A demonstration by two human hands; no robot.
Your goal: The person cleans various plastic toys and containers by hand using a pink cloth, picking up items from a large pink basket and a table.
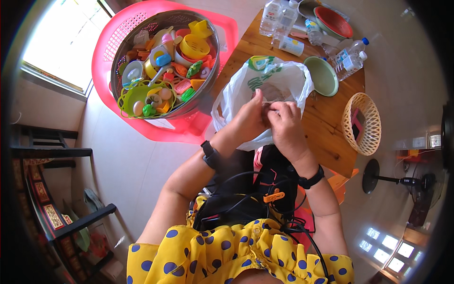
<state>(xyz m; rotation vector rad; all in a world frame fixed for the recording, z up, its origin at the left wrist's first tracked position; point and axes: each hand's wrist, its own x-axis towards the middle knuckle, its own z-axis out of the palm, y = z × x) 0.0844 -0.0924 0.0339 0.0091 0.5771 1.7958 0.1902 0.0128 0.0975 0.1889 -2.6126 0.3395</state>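
Observation:
Both my hands meet over the mouth of a white plastic bag [236, 85] with green print, which stands at the table's near left edge. My left hand [249, 113] is closed, its thumb pointing up. Beside it, my right hand [287, 125] pinches with thumb and fingertips close to the left hand's fingers. Whatever lies between the fingers is too small and hidden to name. Inside the bag, behind my hands, something brownish shows faintly. Each wrist wears a black band.
Left of the bag, a pink plastic chair [105, 52] carries a metal basin [216, 66] heaped with colourful toys. On the wooden table [326, 137] are a green bowl [326, 78], several plastic bottles [286, 19], a red bowl [334, 21] and a woven basket [373, 124]. Black cables [236, 177] cross my lap.

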